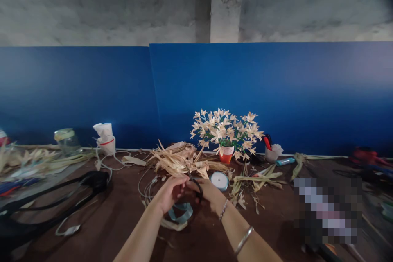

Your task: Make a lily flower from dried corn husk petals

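Observation:
Black-handled scissors [198, 188] are in my right hand [208, 192], its fingers closed around the loops, with the blades pointing up toward a heap of dry corn husks [178, 161]. My left hand [170, 192] is close beside it, fingers curled together near the scissors; what they pinch is too small to make out. Below my hands lies a loop of pale blue ribbon [181, 213]. A white ribbon spool [219, 180] rests just beyond my right hand. Behind it stands a red-and-white paper cup [226, 154] full of pale husk flowers [225, 129].
Husk strips [258, 180] litter the right side. A white cup with tools [272, 153] and a blue tube [285, 161] are at the back. At left are a black strapped object [98, 182], a white cable [72, 229] and a glass jar [67, 143]. A blue partition [245, 77] borders the table.

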{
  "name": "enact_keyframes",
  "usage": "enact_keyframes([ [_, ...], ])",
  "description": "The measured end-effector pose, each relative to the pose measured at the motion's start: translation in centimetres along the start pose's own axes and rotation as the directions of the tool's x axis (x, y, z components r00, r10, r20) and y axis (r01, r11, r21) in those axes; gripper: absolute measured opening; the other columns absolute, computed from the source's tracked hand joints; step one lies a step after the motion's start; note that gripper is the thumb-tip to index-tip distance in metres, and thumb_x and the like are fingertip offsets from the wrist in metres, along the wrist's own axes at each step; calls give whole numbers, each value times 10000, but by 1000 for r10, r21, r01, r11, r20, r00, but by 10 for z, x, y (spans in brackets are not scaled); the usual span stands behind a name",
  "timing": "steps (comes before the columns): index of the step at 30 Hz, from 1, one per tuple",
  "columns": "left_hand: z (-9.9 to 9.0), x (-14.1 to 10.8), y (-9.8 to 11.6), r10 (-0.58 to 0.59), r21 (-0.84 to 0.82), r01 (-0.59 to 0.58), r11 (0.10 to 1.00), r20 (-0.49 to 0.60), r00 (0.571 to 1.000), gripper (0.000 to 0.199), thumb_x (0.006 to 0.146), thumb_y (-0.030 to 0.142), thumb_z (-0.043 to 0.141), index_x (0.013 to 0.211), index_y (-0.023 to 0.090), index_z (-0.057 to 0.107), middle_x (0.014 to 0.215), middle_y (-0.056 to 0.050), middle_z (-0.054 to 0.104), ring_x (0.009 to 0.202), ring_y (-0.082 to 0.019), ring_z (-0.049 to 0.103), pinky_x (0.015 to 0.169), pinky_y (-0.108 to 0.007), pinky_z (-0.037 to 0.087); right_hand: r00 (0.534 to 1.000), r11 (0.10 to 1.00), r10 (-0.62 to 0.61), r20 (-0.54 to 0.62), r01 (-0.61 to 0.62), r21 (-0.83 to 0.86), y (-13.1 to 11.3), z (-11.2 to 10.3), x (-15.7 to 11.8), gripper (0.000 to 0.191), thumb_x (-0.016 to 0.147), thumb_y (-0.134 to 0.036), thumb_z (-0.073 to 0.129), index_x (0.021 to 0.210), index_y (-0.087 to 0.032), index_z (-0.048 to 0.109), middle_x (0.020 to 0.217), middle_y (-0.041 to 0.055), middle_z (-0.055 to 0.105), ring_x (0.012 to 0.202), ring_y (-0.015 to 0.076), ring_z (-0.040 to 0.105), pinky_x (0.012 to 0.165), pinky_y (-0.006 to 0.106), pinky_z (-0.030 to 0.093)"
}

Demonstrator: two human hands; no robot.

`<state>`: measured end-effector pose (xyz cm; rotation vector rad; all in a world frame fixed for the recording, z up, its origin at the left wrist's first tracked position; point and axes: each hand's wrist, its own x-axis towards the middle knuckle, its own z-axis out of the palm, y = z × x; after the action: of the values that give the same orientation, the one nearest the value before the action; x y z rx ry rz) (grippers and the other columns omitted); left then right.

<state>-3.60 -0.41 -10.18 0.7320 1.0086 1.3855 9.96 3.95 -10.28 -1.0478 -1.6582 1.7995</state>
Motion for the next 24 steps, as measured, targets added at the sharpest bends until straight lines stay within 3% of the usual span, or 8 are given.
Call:
enact_keyframes([
  [3, 1, -5, 7, 75, -150, -49, 988, 173, 982, 159, 647, 219, 591, 569, 130, 485, 520, 42, 378, 415, -37, 322, 366, -161, 200, 998, 997, 64, 20, -63, -35, 1, -3, 0, 299, 637, -439, 608, 606, -152, 527, 449, -54, 489, 319, 34, 421, 269, 122, 191],
  [5, 3, -12, 17, 159, -281, -94, 955, 218, 963, 170, 656, 200, 573, 553, 141, 451, 566, 24, 375, 477, -58, 368, 401, -172, 272, 992, 990, 122, 24, -120, -72, 2, -5, 0, 285, 636, -413, 615, 578, -150, 524, 407, -44, 488, 284, 46, 409, 243, 129, 180],
  [10, 4, -33, 49, 400, -499, -292, 816, 122, 908, 227, 595, 240, 584, 502, 170, 388, 655, -14, 443, 598, -118, 449, 531, -249, 399, 980, 976, 201, -2, -201, -89, 5, -9, 2, 271, 623, -378, 638, 567, -147, 508, 369, -43, 479, 253, 56, 406, 209, 124, 158],
  [13, 5, -27, 51, 345, -399, -286, 871, 81, 935, 276, 686, 300, 527, 487, 172, 386, 690, -34, 516, 662, -145, 500, 596, -278, 423, 966, 968, 249, 71, -247, -44, 4, -12, 4, 268, 640, -389, 622, 616, -138, 531, 408, -36, 505, 271, 53, 423, 217, 115, 166],
  [16, 6, -1, 28, 167, -72, -166, 983, 6, 986, 267, 690, 354, 539, 525, 168, 441, 718, -69, 589, 732, -190, 551, 681, -317, 429, 931, 948, 308, 195, -317, 15, 3, -18, 0, 286, 689, -420, 558, 683, -135, 557, 477, -24, 534, 332, 59, 478, 245, 106, 195],
  [17, 5, 9, 18, 170, 36, -167, 985, -98, 981, 272, 674, 368, 550, 520, 167, 449, 672, -58, 594, 703, -182, 558, 671, -301, 427, 921, 942, 318, 225, -334, 34, 3, -21, -3, 295, 703, -428, 538, 699, -134, 563, 497, -21, 539, 355, 60, 495, 254, 103, 199],
  [20, -4, 35, -5, 208, 103, -188, 977, -244, 947, 259, 646, 343, 571, 503, 171, 440, 566, -13, 566, 619, -141, 539, 641, -245, 398, 904, 935, 311, 294, -347, 76, 5, -34, -20, 302, 711, -427, 528, 749, -132, 581, 542, -11, 562, 394, 59, 526, 263, 99, 185],
  [24, -11, 44, -7, 214, 129, -180, 975, -340, 916, 231, 690, 367, 498, 571, 175, 451, 604, -11, 585, 618, -131, 535, 613, -228, 379, 900, 955, 255, 354, -291, 53, 10, -53, -51, 313, 701, -407, 543, 808, -118, 594, 550, 5, 583, 397, 73, 540, 264, 116, 162],
])
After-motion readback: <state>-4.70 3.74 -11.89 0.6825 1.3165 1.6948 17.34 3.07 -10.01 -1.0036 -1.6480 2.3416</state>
